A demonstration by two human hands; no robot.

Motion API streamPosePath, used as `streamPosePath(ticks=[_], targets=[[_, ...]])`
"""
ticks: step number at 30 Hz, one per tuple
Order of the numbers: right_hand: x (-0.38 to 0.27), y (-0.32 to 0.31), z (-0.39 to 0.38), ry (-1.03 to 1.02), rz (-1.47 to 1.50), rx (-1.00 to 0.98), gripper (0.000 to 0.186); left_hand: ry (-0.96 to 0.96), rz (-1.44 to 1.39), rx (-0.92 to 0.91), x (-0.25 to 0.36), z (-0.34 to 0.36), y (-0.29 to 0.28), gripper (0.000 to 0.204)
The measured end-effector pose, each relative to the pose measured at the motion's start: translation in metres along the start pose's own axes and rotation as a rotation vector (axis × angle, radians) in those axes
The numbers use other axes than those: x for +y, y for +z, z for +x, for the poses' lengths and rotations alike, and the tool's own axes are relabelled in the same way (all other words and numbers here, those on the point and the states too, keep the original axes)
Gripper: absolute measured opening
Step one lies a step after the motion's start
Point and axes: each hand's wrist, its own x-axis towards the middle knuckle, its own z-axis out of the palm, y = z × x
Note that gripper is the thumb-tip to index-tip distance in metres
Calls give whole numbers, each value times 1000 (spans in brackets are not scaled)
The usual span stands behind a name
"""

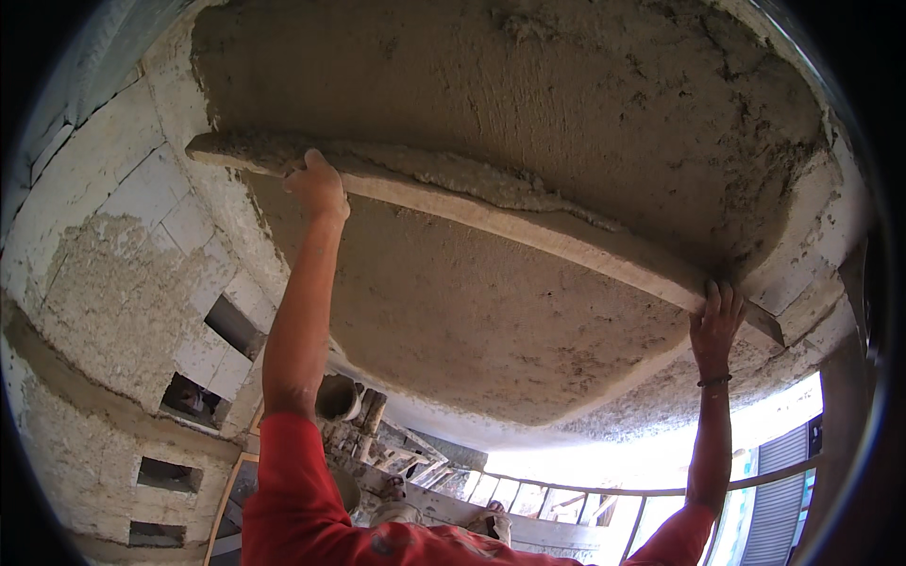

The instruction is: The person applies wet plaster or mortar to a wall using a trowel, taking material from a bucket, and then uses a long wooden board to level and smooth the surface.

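A long wooden straightedge lies slantwise across a plastered wall, its left end higher than its right. My left hand grips it near the left end, fingers curled over the edge. Close to the right end, my right hand has its fingers over the board's edge; a dark band circles that wrist. Wet mortar is heaped along the board's upper side. Above the board the plaster is darker and rougher; below it looks smoother.
On the left stands a block wall with several rectangular holes. Below my left arm are a bucket and wooden planks. A railing runs along the bright opening at lower right, beside a corrugated sheet.
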Motion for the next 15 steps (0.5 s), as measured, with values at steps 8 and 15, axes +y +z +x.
streamPosePath(ticks=[8,15], targets=[[-14,40,-87,56,136,-155,48,-123,-57,12,-122,-42,-62,30],[-24,-19,-113,-50,264,-348,59,-214,-36,11,-170,-96,-142,20]])
